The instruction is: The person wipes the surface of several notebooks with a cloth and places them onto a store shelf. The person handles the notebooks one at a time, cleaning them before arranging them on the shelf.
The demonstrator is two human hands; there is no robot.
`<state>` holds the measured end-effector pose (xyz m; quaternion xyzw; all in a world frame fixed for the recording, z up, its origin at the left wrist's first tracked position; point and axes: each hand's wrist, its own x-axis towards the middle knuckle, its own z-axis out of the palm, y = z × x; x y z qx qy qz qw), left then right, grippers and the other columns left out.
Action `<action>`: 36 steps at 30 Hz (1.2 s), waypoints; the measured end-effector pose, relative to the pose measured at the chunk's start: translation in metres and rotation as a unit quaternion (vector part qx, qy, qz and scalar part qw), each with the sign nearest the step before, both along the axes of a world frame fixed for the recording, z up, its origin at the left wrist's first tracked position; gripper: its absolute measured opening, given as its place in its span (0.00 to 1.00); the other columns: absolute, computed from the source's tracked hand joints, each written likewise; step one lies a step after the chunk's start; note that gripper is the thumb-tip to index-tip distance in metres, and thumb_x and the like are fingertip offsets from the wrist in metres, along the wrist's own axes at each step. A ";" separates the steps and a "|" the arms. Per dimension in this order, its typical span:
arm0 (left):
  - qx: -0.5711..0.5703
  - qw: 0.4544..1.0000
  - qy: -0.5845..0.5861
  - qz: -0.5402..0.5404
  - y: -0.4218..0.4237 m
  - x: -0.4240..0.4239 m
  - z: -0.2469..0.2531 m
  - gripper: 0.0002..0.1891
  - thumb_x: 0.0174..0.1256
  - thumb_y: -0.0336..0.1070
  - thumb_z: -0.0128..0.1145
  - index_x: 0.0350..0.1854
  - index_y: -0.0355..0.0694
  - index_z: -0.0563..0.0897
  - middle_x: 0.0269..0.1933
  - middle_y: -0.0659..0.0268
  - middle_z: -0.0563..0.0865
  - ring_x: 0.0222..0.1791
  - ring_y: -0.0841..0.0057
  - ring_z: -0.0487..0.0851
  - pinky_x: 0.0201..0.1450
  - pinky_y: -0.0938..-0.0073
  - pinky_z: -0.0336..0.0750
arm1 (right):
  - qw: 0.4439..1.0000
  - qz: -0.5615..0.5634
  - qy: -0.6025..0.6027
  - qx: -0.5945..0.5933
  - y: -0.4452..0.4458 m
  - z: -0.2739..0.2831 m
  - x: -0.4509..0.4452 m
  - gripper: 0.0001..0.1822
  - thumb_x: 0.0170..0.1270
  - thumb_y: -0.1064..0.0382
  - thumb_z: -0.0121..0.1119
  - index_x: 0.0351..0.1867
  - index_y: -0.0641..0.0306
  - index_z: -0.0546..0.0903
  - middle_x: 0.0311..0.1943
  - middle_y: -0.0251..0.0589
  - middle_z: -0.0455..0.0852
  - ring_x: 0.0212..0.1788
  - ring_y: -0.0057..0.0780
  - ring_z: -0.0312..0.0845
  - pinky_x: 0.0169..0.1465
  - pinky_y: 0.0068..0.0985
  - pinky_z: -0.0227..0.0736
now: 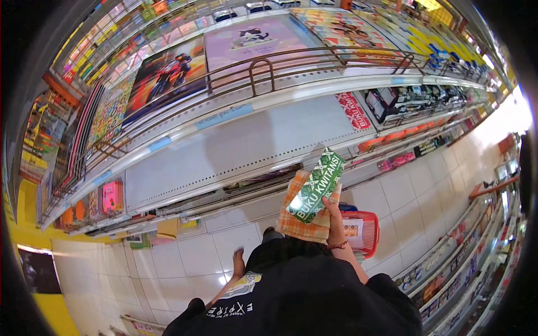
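My right hand (333, 218) holds a green-and-white receipt book (321, 182) together with an orange checked cloth (296, 227), which lies behind and below the book. Low beside my body, my left hand (238, 262) hangs over the tiled floor; it is small and slightly blurred, and no object shows in it. A wide grey metal shelf (185, 168) spans the view before me. At that shelf's right end lies a red-and-white receipt book (353, 111).
A red plastic basket (375, 235) with papers stands on the floor by my right arm. The upper shelf has a wire rail (261, 63) and large printed books (256, 40). A pink packet (112, 195) sits at lower left. More racks (458, 269) line the right side.
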<state>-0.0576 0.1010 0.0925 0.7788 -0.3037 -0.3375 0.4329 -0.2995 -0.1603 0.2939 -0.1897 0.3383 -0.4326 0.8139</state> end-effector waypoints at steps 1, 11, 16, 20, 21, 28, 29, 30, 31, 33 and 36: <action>-0.082 0.997 0.000 0.014 -0.033 -0.006 0.034 0.16 0.65 0.36 0.53 0.52 0.36 0.77 0.53 0.57 0.77 0.57 0.66 0.71 0.62 0.68 0.62 | 1.000 0.001 -0.009 0.004 -0.003 -0.001 0.001 0.20 0.62 0.60 0.56 0.55 0.62 0.71 0.46 0.36 0.79 0.47 0.28 0.77 0.50 0.27 0.74; -0.149 0.962 -0.154 -0.168 -0.200 -0.058 0.240 0.23 0.58 0.39 0.63 0.53 0.34 0.73 0.43 0.60 0.82 0.38 0.73 0.81 0.40 0.75 0.73 | 0.994 0.083 0.070 -0.014 -0.009 0.008 0.020 0.10 0.60 0.64 0.63 0.41 0.62 0.78 0.30 0.29 0.81 0.29 0.20 0.77 0.32 0.21 0.71; -0.290 0.934 0.065 -0.198 -0.204 -0.061 0.232 0.23 0.62 0.36 0.59 0.57 0.33 0.71 0.44 0.62 0.84 0.41 0.78 0.82 0.43 0.77 0.76 | 0.996 0.064 0.054 -0.022 -0.012 0.009 0.018 0.12 0.62 0.61 0.60 0.44 0.64 0.78 0.36 0.34 0.83 0.35 0.23 0.80 0.37 0.24 0.76; -0.170 0.795 0.559 -0.160 -0.189 -0.044 0.243 0.24 0.62 0.27 0.53 0.62 0.36 0.68 0.51 0.59 0.81 0.48 0.73 0.82 0.50 0.74 0.77 | 0.998 0.012 0.069 -0.005 -0.017 0.018 0.009 0.19 0.62 0.58 0.58 0.53 0.63 0.73 0.43 0.38 0.81 0.44 0.31 0.79 0.47 0.30 0.75; -0.189 0.780 0.580 -0.138 -0.186 -0.042 0.244 0.24 0.62 0.26 0.52 0.63 0.36 0.67 0.52 0.58 0.80 0.49 0.71 0.82 0.51 0.72 0.77 | 0.999 -0.008 0.039 -0.020 -0.018 0.024 0.010 0.21 0.62 0.58 0.58 0.54 0.64 0.72 0.45 0.40 0.80 0.45 0.33 0.78 0.49 0.32 0.75; -0.315 0.704 0.619 -0.148 -0.188 -0.039 0.254 0.32 0.62 0.27 0.43 0.70 0.42 0.53 0.63 0.48 0.68 0.58 0.54 0.74 0.59 0.56 0.71 | 0.976 -0.188 -0.050 -0.096 -0.030 0.073 -0.012 0.25 0.62 0.59 0.54 0.59 0.66 0.66 0.53 0.44 0.75 0.55 0.37 0.72 0.58 0.38 0.69; -0.328 0.691 0.627 -0.151 -0.187 -0.038 0.250 0.32 0.63 0.28 0.41 0.71 0.43 0.51 0.65 0.47 0.67 0.59 0.52 0.73 0.60 0.56 0.70 | 0.968 -0.205 0.001 -0.144 -0.029 0.072 -0.014 0.24 0.63 0.60 0.53 0.59 0.66 0.66 0.53 0.44 0.75 0.55 0.37 0.72 0.58 0.37 0.69; -0.343 0.660 0.652 -0.151 -0.183 -0.038 0.243 0.30 0.65 0.32 0.40 0.71 0.42 0.52 0.65 0.48 0.67 0.59 0.55 0.74 0.60 0.58 0.70 | 0.955 -0.221 0.052 -0.191 -0.026 0.070 -0.018 0.24 0.63 0.60 0.53 0.59 0.66 0.67 0.53 0.45 0.74 0.55 0.37 0.72 0.58 0.37 0.69; -0.357 0.627 0.676 -0.150 -0.181 -0.039 0.237 0.28 0.68 0.36 0.39 0.71 0.42 0.53 0.65 0.49 0.67 0.58 0.58 0.74 0.60 0.60 0.70 | 0.937 -0.237 0.102 -0.237 -0.022 0.067 -0.024 0.23 0.63 0.61 0.53 0.59 0.66 0.67 0.53 0.45 0.74 0.55 0.36 0.72 0.58 0.36 0.69; -0.379 0.567 0.704 -0.198 -0.186 -0.041 0.227 0.27 0.70 0.43 0.38 0.69 0.39 0.56 0.65 0.52 0.68 0.59 0.63 0.74 0.60 0.64 0.70 | 0.911 -0.149 0.171 -0.345 -0.013 0.067 -0.029 0.22 0.64 0.60 0.52 0.57 0.69 0.69 0.56 0.47 0.73 0.58 0.38 0.70 0.61 0.36 0.64; -0.392 0.527 0.704 -0.271 -0.196 -0.052 0.223 0.29 0.70 0.48 0.40 0.68 0.37 0.58 0.64 0.55 0.69 0.60 0.66 0.73 0.61 0.66 0.69 | 0.803 0.018 0.270 -0.531 0.002 0.124 0.011 0.25 0.57 0.59 0.54 0.56 0.70 0.72 0.63 0.50 0.68 0.65 0.46 0.62 0.67 0.41 0.52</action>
